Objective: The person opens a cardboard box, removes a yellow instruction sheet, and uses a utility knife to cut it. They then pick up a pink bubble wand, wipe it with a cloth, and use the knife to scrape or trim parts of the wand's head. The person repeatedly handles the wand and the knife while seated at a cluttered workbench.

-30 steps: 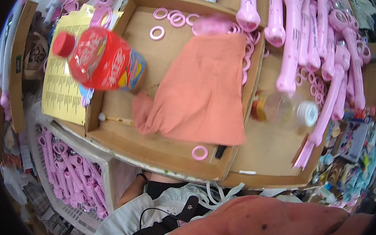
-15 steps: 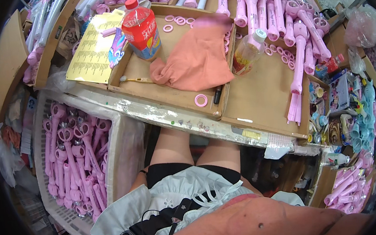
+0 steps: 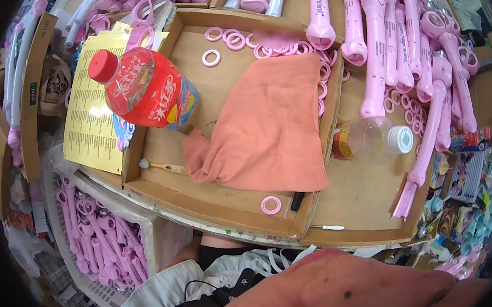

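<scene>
Cloth (image 3: 270,128) as landmark: seeing red-labelled bottle (image 3: 159,94) to left, clear bottle (image 3: 368,141) to right, pink rings (image 3: 291,50) beyond. Not seeing hands; can't tell wide, narrow or holding.

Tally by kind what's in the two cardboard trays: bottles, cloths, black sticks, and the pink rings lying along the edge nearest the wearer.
Bottles: 2 (one red-capped, one white-capped)
Orange cloths: 1
Black sticks: 1
Pink rings along the near edge: 1
Total: 5
</scene>
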The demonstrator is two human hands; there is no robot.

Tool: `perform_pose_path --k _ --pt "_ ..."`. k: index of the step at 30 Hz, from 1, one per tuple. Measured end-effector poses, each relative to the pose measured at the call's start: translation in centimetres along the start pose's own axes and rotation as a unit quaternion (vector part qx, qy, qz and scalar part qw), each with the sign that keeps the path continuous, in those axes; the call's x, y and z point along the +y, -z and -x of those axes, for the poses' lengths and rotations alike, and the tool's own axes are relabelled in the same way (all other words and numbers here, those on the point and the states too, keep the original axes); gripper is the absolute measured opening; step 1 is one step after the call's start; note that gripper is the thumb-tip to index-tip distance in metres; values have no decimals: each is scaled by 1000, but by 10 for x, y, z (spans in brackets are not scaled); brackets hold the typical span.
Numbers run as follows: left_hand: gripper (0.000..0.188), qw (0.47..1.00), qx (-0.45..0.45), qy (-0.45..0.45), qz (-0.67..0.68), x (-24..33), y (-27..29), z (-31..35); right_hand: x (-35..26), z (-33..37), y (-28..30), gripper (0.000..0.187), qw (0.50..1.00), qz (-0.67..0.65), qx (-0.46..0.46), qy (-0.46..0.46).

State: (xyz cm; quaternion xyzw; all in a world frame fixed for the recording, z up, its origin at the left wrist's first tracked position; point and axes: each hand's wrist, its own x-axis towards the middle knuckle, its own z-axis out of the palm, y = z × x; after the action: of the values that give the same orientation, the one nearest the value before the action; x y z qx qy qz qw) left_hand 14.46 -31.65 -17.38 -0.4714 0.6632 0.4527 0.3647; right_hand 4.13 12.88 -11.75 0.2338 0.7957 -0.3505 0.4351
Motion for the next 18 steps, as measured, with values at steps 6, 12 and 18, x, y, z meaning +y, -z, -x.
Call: perform_pose_path --k 6,12,18 --pt "45 999 -5 -45 -10 0 0 -13 7 -5 4 41 999 0 27 44" --pt "44 991 18 -128 -24 -10 9 -29 39 -6 5 40 992 20 43 116" --pt "47 933 -40 -224 278 18 30 20 37 -10 33 40 975 89 8 201"
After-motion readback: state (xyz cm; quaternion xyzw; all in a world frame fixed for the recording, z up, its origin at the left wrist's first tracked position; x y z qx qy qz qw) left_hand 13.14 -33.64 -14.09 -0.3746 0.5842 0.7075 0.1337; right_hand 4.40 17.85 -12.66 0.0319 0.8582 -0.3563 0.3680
